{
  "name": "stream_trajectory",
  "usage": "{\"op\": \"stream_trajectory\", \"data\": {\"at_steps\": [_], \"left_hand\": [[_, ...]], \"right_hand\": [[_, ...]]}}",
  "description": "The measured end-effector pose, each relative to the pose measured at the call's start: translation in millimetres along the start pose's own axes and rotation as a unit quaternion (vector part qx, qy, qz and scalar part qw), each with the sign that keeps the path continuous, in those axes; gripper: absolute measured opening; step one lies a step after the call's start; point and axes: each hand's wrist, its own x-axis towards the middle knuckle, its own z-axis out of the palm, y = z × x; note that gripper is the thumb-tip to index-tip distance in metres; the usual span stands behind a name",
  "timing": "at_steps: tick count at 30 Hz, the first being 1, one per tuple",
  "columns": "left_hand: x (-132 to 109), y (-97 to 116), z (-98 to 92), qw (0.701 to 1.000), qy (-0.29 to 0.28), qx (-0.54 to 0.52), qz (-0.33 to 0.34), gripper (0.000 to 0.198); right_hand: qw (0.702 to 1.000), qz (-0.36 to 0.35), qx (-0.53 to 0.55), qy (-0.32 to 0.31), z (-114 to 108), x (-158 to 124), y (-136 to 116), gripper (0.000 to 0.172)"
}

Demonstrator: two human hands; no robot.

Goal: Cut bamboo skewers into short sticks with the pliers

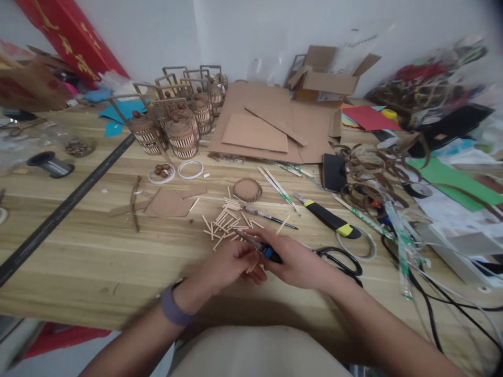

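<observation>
My right hand (293, 259) is closed around pliers (269, 252) with blue and black handles; their metal jaws point left, over the sticks. My left hand (231, 264), with a purple band at the wrist, is curled close beside the tool. Pale ends of a thin wooden stick (251, 268) show at its fingers, though the grip is partly hidden. Just beyond both hands lies a loose pile of short wooden sticks (226, 217). A round cardboard disc with a ribbed brown rim (247, 189) sits behind the pile, and a pen (271, 216) lies to the right of it.
Small lidded baskets (181, 137) with tall handles stand at the back left. Cardboard sheets (255, 133) lie behind. On the right are a utility knife (328, 215), black-handled scissors (341, 262), a phone (334, 172), coiled brown strips (369, 167) and cables (430, 309).
</observation>
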Motion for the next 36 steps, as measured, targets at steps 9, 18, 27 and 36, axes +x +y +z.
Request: {"op": "stream_trajectory", "data": {"at_steps": [9, 18, 27, 36], "left_hand": [[-3.0, 0.2, -2.6, 0.999, 0.021, -0.026, -0.005, 0.051], [6.5, 5.8, 11.3, 0.975, 0.163, -0.144, 0.050, 0.004], [8.1, 0.2, 15.9, 0.968, 0.182, -0.159, 0.069, 0.017], [5.9, -1.3, 19.9, 0.967, 0.181, -0.150, 0.097, 0.023]], "right_hand": [[0.996, -0.060, -0.015, 0.061, 5.2, 3.6, 9.5, 0.050], [0.977, -0.033, -0.121, 0.172, 31.4, -3.2, 6.4, 0.061], [0.970, -0.007, -0.142, 0.196, 34.8, 1.1, 10.1, 0.060], [0.975, -0.018, -0.089, 0.202, 37.9, -2.2, 13.6, 0.059]]}}
